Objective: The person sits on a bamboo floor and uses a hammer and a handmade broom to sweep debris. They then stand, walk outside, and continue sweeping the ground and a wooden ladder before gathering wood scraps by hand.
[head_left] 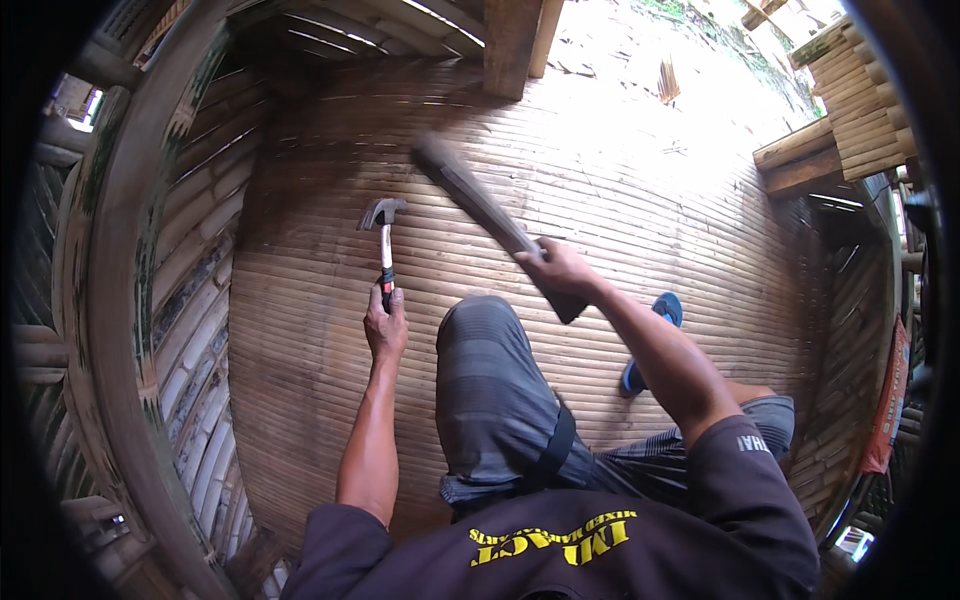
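Observation:
In my left hand (385,318) is a claw hammer (386,240), gripped low on its black and red handle. Its metal head points away from me, over the slatted floor. My right hand (558,270) is closed around a long, dark, flat piece that looks like wood (480,208). That piece slants from the lower right up to the far left, wider at the near end, and its far end is smeared by motion. A gap separates the hammer from the dark piece.
Bamboo slats form the floor (320,330), and a bamboo wall (190,390) rises at the left. A wooden post (512,50) stands beside the bright opening at the far side. A blue slipper (668,308) shows at right, and a red sack (886,410) hangs by the right wall.

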`<state>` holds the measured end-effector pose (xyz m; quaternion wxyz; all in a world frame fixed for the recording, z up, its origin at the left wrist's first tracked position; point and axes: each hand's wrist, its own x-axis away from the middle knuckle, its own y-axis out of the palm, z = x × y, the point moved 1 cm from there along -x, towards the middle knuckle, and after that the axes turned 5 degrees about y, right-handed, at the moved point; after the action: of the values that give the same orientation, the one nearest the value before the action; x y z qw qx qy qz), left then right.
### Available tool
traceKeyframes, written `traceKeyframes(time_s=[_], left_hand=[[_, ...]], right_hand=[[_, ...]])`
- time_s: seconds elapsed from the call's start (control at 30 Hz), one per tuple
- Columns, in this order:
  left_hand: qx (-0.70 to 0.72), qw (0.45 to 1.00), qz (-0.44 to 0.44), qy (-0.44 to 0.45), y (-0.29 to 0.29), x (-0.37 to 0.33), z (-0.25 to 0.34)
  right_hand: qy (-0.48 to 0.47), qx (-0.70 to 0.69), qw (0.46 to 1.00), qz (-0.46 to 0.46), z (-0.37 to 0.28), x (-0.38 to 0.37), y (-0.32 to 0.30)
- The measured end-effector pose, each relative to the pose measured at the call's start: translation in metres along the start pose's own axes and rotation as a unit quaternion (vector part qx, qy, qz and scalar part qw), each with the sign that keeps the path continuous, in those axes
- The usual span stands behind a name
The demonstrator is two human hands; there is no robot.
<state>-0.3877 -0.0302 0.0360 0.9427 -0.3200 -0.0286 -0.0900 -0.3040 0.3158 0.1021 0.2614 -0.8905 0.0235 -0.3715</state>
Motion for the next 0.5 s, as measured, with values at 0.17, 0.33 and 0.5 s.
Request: traceKeyframes(time_s=[0.17,0.33,0.5], left_hand=[[-0.02,0.999,-0.013,0.035,-0.009,-0.004,0.055],[0.01,0.994,0.051,0.094,-0.018,-0.014,0.109],[0.086,0.975,0.101,0.181,-0.01,-0.046,0.19]], right_hand=[[0.108,0.067,0.991,0.05,0.079,-0.033,-0.061],[0.066,-0.093,0.957,0.267,0.166,-0.012,-0.189],[0.0,0.043,0.992,0.116,0.142,0.035,-0.125]])
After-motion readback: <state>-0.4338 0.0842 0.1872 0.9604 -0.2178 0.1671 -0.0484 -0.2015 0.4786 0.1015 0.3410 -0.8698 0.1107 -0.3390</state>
